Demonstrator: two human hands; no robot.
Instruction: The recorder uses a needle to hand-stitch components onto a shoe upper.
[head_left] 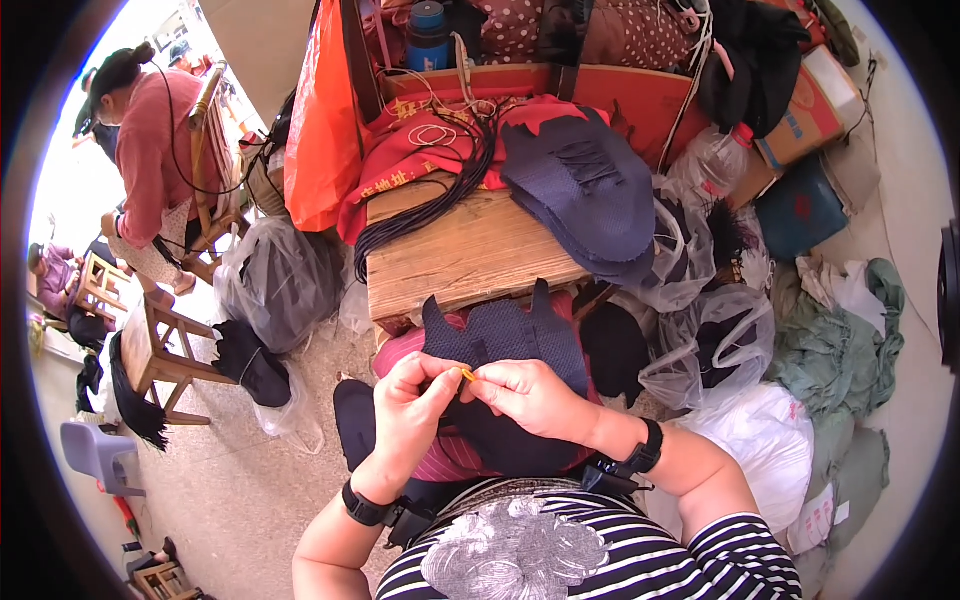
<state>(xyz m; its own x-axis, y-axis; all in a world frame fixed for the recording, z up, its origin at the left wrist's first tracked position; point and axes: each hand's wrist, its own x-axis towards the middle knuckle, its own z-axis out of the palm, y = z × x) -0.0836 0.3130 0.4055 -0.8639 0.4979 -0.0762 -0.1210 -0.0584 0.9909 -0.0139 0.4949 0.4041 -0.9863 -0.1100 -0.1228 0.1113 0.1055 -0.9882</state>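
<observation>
My left hand (408, 412) and my right hand (540, 402) meet in front of me, fingertips pinched together. Between them shows a small yellow piece (468, 375), too small to name, and both hands are closed on it. Just behind and below lies a dark blue patterned fabric piece (498, 333) with pointed tabs, spread over my lap. Beyond it, on a wooden stool top (460, 262), rests a bundle of long black cords (432, 226). Right of the cords is a stack of dark blue fabric pieces (590, 190), with short dark strips on top.
An orange-red plastic bag (322, 130) hangs at the far left of the stool. Clear bags with dark fabric (715, 345) crowd the right, beside a white sack (750, 450) and green cloth (835, 350). At left stand a wooden stool (165, 350) and a seated person (160, 150).
</observation>
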